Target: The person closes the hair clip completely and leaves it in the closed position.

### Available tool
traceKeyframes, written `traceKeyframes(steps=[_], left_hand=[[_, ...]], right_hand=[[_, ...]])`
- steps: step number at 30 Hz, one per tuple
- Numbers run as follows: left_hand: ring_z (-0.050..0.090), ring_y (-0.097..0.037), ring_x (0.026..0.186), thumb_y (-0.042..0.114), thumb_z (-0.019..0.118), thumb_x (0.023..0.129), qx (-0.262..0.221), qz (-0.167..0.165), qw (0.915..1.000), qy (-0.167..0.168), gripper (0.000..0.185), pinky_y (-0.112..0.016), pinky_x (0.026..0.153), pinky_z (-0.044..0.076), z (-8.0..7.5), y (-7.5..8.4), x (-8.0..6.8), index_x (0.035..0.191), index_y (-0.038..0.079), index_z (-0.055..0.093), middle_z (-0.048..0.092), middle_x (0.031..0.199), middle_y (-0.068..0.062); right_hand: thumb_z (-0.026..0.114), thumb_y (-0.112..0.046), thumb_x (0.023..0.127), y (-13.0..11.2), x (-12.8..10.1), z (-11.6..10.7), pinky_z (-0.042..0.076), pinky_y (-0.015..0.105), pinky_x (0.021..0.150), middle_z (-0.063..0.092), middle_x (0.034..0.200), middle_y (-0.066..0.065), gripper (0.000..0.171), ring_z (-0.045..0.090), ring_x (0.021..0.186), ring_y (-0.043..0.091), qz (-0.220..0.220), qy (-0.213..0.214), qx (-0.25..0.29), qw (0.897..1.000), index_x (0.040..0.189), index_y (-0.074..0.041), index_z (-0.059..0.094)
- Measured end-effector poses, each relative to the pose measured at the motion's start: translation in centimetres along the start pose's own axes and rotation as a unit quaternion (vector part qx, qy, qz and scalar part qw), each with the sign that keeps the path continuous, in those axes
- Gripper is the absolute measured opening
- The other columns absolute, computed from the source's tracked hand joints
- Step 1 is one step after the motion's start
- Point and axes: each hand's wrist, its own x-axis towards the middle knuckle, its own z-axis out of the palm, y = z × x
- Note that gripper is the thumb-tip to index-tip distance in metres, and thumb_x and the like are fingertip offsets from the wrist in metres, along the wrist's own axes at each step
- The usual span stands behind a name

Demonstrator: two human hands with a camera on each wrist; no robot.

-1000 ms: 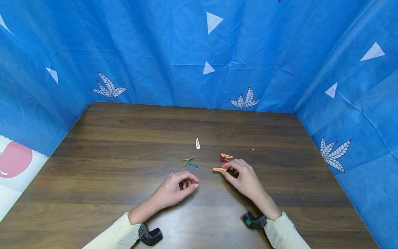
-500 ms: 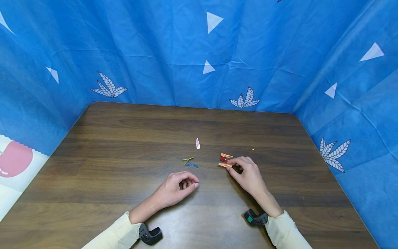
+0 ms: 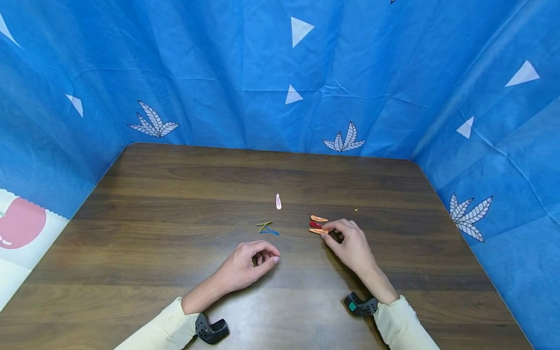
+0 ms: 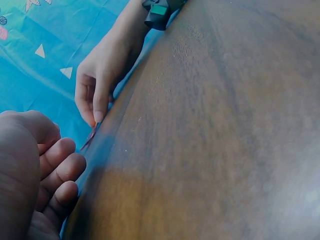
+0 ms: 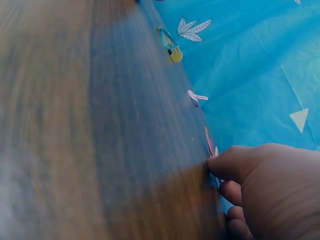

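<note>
The right hand [image 3: 350,247] has its grip nearly closed, pinching the nearer orange clip [image 3: 316,231] at 3 o'clock from the blue clip [image 3: 270,233]; the left hand [image 3: 246,265] curls loosely, holding nothing. The red clip [image 3: 314,224] lies just beside, at 12 o'clock; brushing it could knock it askew.

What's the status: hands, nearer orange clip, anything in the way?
Right hand pinches nearer orange clip by its right end. Left hand loosely curled, holding nothing. Closest crowding: red clip just beyond, farther orange clip past that.
</note>
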Motion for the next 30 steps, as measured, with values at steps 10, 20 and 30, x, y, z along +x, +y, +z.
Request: traceKeyframes(steps=[10, 20, 30], left_hand=[[0.052, 0.001, 0.065, 0.009, 0.072, 0.094, -0.003, 0.002, 1.0000, -0.001, 0.005, -0.020, 0.058, 0.049, -0.05, -0.06, 0.00, 0.097, 0.012, 0.074, 0.062, 0.077, 0.012], [0.052, 0.001, 0.065, 0.009, 0.072, 0.094, 0.000, 0.002, 1.0000, 0.001, 0.006, -0.020, 0.057, 0.049, -0.10, -0.06, 0.00, 0.098, 0.013, 0.074, 0.062, 0.077, 0.012], [0.052, 0.001, 0.065, 0.008, 0.072, 0.094, -0.006, 0.002, 1.0000, 0.000, 0.006, -0.021, 0.057, 0.049, -0.05, -0.05, -0.01, 0.097, 0.013, 0.074, 0.062, 0.077, 0.012]], right_hand=[[0.083, -0.018, 0.088, -0.04, 0.00, 0.03, 0.050, 0.032, 0.070, 0.069, 0.091, -0.003, 0.014, 0.057, 0.080, 0.013, 0.001, -0.002, -0.001, 1.000, 0.102, -0.016, 0.077], [0.083, -0.018, 0.089, -0.10, 0.07, -0.10, 0.053, 0.032, 0.070, 0.069, 0.095, -0.003, 0.017, 0.058, 0.083, 0.013, 0.004, -0.007, -0.001, 1.000, 0.104, -0.015, 0.077], [0.084, -0.016, 0.087, -0.28, -0.06, -0.10, 0.053, 0.030, 0.069, 0.070, 0.098, -0.002, 0.019, 0.058, 0.083, 0.013, -0.013, 0.010, 0.012, 1.000, 0.105, -0.016, 0.077]])
